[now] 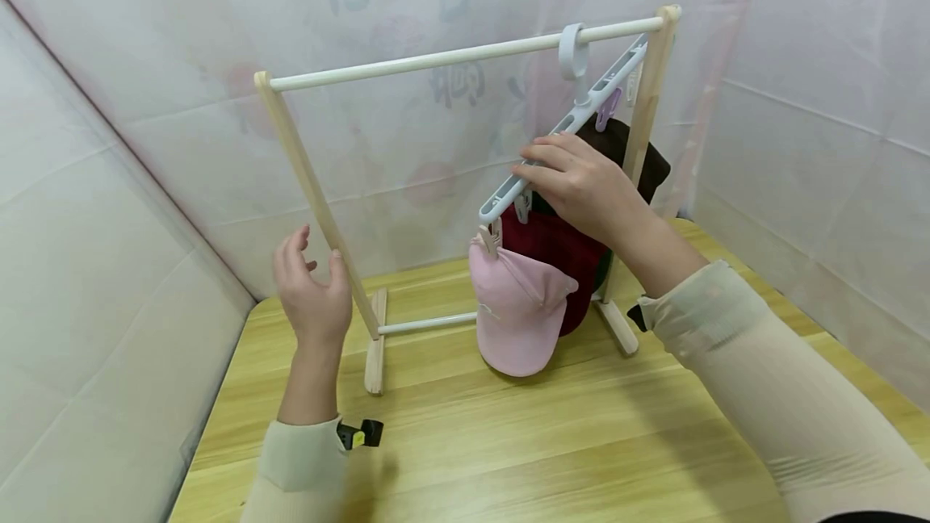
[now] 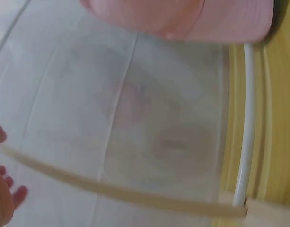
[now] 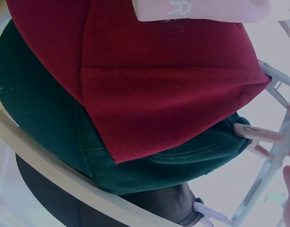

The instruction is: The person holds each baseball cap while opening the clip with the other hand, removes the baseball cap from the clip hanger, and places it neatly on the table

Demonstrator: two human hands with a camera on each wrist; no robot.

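Gripping clip hanger (image 1: 563, 129) with right hand (image 1: 581, 188); left hand (image 1: 312, 297) released at 9 o'clock. Tugging risks unclipping pink cap (image 1: 517, 309), tipping rack (image 1: 320, 200).

Soft, even light fills the head view, bright and without glare; the pink cap (image 1: 517, 313) and the rack (image 1: 465, 55) cast only faint shadows on the tabletop (image 1: 508, 442). Straight lines bow slightly toward the edges. The left wrist view is heavily blurred and washed out. The right wrist view is dimmer, though the red cap (image 3: 159, 85) shows its weave sharply.
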